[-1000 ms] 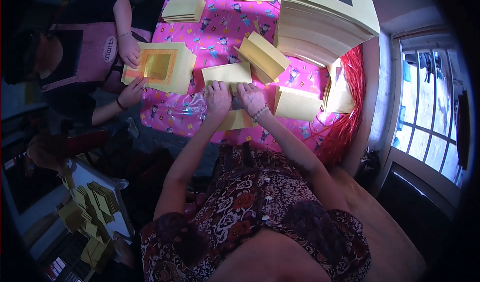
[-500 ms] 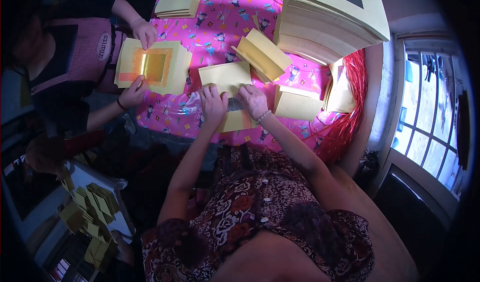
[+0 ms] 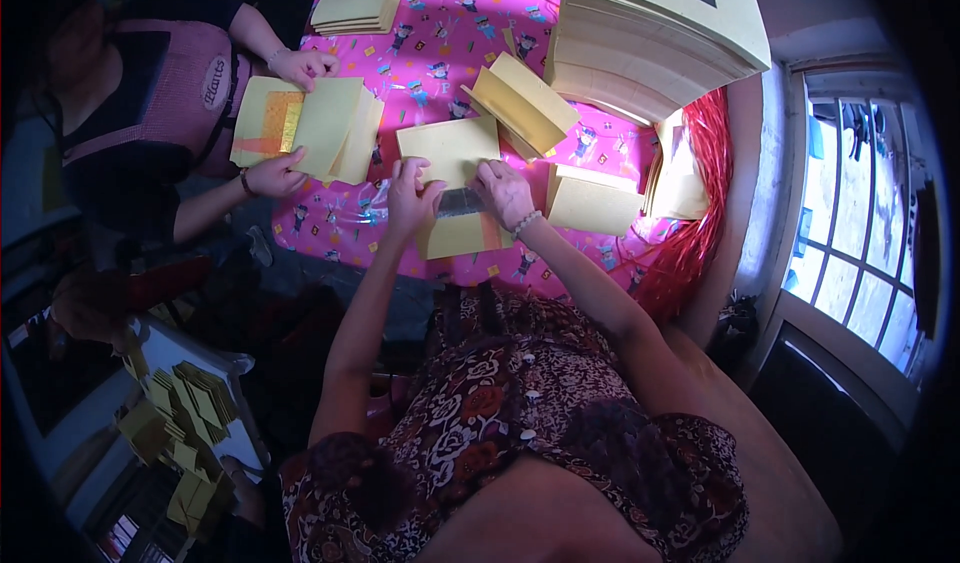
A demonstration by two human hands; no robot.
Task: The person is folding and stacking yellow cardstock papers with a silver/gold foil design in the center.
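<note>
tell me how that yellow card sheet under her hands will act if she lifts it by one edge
The yellow card sheet looks thin and flat, so it is probably light and would likely bend somewhat. Both the left hand and right hand press on it; the glossy pink tablecloth might let it slide when pushed.

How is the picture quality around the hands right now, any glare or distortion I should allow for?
Head view: daylight from the window lights the pink tablecloth well; left hand and right hand on the yellow sheet look sharp; lower left is dark; fisheye bends the edges.

craft workshop | yellow card stacks (image 3: 650,33) | pink-clothed table (image 3: 440,73) | co-worker
</note>
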